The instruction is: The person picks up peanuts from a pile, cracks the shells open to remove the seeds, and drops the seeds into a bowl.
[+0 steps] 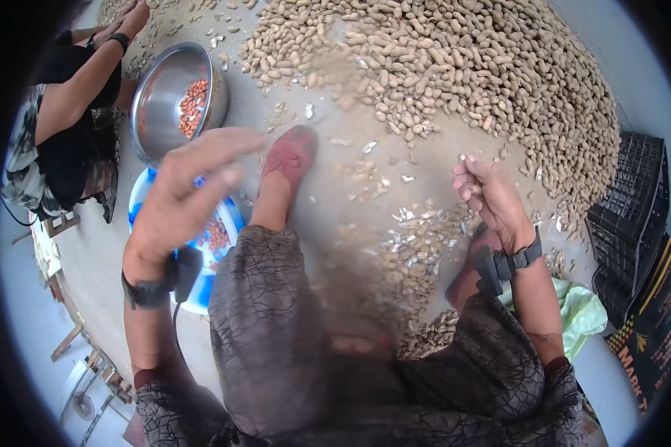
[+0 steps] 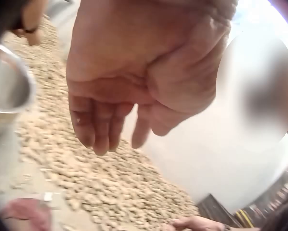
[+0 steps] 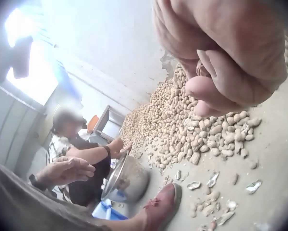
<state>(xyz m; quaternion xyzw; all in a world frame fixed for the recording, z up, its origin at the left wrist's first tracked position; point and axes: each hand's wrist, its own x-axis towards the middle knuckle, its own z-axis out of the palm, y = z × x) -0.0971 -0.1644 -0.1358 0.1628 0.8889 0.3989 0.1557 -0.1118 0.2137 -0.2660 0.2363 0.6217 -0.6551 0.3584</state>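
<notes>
My left hand (image 1: 194, 186) is blurred, held over a blue-and-white basin (image 1: 235, 216) with shelled red peanuts (image 1: 215, 237) in it. Its fingers reach out loosely, and the palm looks bare in the left wrist view. To the right, my right hand (image 1: 488, 190) is raised above the floor near the heap of unshelled peanuts (image 1: 462, 59). Between its curled thumb and fingers it pinches a peanut (image 3: 200, 68), mostly hidden by them in the right wrist view. Broken shells (image 1: 417, 253) lie between my feet.
A steel bowl (image 1: 145, 97) with red peanuts stands beyond the basin. Another person (image 3: 81, 149) sits on the left. My red shoe (image 1: 289, 160) is beside the bowl. A black crate (image 1: 626, 186), printed sack (image 1: 652, 335) and pale green bag (image 1: 581, 313) stand on the right.
</notes>
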